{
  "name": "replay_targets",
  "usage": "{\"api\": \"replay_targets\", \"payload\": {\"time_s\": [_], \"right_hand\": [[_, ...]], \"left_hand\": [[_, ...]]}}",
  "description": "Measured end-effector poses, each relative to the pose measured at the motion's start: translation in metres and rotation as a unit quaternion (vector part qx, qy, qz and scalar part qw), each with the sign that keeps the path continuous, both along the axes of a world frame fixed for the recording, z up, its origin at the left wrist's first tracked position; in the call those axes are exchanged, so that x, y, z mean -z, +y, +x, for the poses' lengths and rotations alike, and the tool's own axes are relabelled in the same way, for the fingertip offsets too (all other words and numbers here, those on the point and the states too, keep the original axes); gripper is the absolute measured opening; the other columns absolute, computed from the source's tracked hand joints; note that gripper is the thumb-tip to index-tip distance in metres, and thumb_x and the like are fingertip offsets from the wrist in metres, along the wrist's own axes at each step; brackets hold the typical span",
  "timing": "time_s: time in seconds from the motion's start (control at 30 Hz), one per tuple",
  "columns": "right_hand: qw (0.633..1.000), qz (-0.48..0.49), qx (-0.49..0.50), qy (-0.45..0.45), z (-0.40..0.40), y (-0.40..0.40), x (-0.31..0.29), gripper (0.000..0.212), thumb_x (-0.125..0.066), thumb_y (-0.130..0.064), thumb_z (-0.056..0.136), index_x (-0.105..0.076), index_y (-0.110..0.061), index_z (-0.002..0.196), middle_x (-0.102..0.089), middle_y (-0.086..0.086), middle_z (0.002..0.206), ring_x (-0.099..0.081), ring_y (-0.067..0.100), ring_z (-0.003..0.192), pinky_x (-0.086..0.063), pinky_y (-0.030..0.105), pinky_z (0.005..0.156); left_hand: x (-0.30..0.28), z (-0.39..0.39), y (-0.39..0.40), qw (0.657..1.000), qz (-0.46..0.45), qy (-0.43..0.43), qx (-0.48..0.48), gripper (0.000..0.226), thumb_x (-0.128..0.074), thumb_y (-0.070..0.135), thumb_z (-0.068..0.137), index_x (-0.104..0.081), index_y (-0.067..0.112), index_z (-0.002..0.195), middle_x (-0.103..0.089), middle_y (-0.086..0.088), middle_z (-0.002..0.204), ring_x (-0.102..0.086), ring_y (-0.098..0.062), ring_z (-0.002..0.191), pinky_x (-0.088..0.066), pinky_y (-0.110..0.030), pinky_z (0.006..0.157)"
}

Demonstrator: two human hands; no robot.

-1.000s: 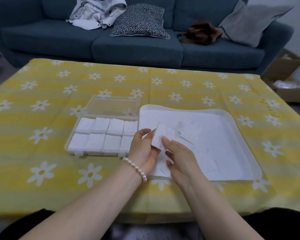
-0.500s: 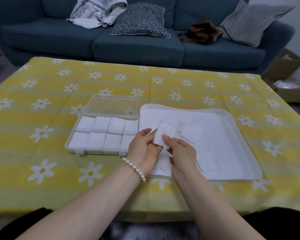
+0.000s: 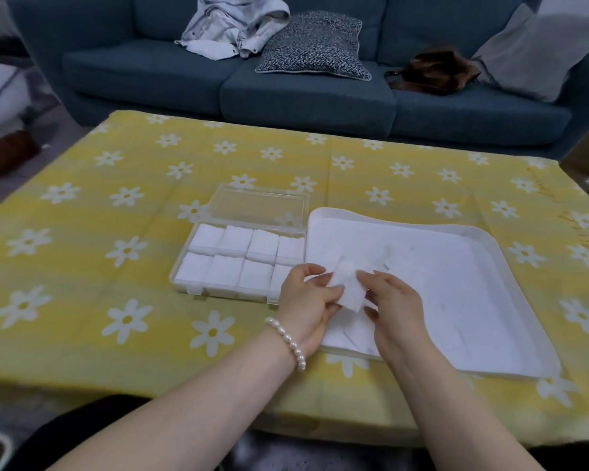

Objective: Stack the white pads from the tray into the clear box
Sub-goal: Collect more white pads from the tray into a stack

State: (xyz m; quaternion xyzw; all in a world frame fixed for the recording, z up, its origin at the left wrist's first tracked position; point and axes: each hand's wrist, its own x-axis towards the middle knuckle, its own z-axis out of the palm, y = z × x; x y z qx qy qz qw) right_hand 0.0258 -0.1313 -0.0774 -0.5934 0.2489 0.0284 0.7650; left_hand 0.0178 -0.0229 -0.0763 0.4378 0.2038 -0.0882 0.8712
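Box (image 3: 198, 287) on table, lid open; all eight compartments visibly hold pads. Both hands, left (image 3: 305, 302) and right (image 3: 393, 300), pinch one pad (image 3: 349, 287) over the tray's (image 3: 510, 260) near-left corner. A few pads seem left in tray, hard to count. Mostly done.

One clear box (image 3: 218, 263) holds eight stacks of pads. One tray (image 3: 510, 253) sits right of it. Two hands hold one pad (image 3: 349, 287).
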Motion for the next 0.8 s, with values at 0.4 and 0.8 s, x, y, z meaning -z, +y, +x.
{"api": "replay_targets", "payload": {"time_s": [0.4, 0.8], "right_hand": [[0.987, -0.138, -0.078, -0.022, 0.029, 0.075, -0.005, 0.024, -0.081, -0.014, 0.070, -0.058, -0.014, 0.074, -0.060, 0.000, 0.067, -0.055, 0.015, 0.055, -0.046, 0.021, 0.055], [0.845, -0.492, -0.206, -0.049, 0.031, 0.112, 0.009, 0.018, -0.051, -0.007, 0.075, -0.047, -0.022, 0.085, -0.053, -0.007, 0.072, -0.053, 0.024, 0.079, -0.041, 0.036, 0.085]], "left_hand": [[-0.021, 0.026, 0.103, 0.915, 0.397, -0.035, 0.066, 0.023, -0.073, 0.000, 0.078, -0.052, 0.010, 0.074, -0.058, -0.008, 0.066, -0.054, -0.015, 0.056, -0.049, -0.024, 0.055], [0.007, 0.040, 0.130, 0.747, 0.658, -0.007, 0.093, 0.032, -0.074, 0.009, 0.075, -0.045, 0.021, 0.067, -0.061, -0.001, 0.084, -0.061, -0.022, 0.085, -0.041, -0.024, 0.071]]}}
